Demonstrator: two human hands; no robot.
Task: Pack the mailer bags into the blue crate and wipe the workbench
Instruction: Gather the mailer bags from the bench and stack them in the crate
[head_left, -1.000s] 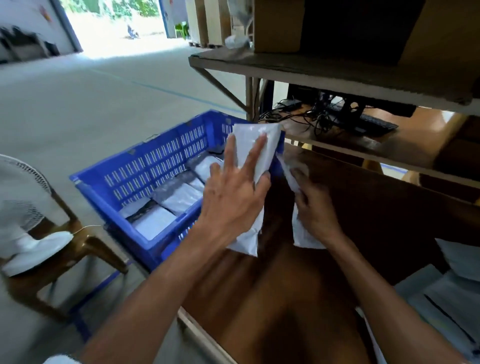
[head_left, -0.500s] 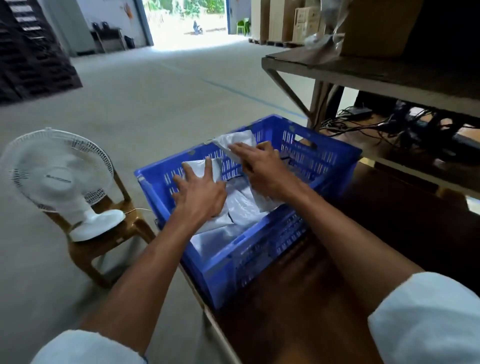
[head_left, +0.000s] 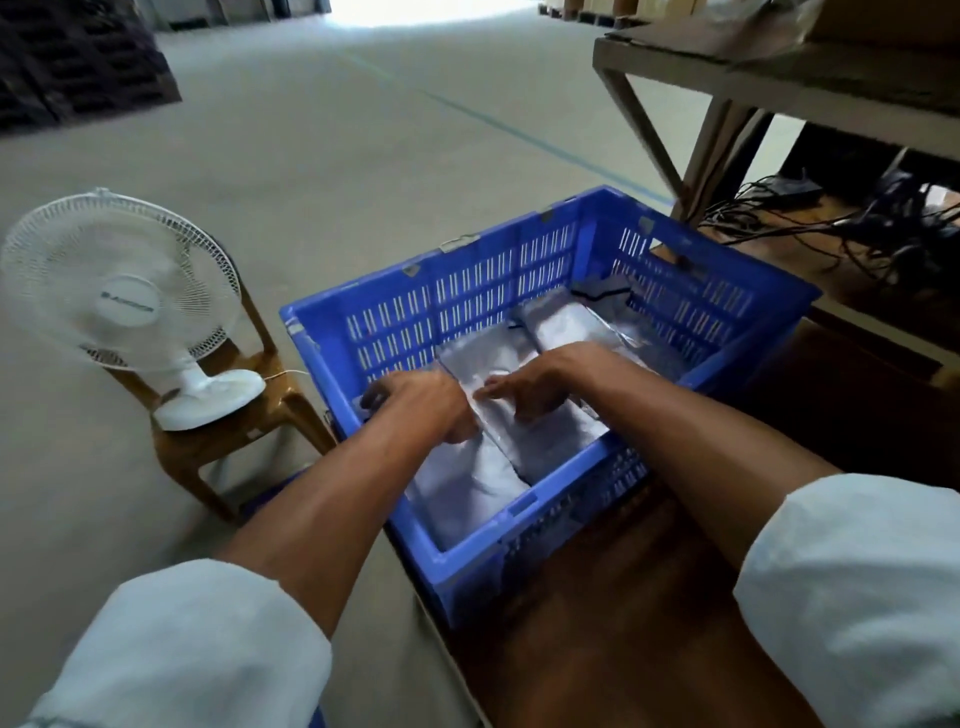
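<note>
Both hands reach into the blue crate (head_left: 524, 270). The left hand (head_left: 421, 402) and right hand (head_left: 540, 382) lie flat, fingers spread, on the mailer bags (head_left: 524, 415) (silvery grey), whose long axis runs away from the hands toward the far right corner.

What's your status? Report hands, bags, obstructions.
Both hands, left hand and right hand, flat on mailer bags inside blue crate. Nothing gripped. No obstruction seen.

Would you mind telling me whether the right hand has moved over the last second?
Yes. The right hand moved from the workbench down into the blue crate.
</note>
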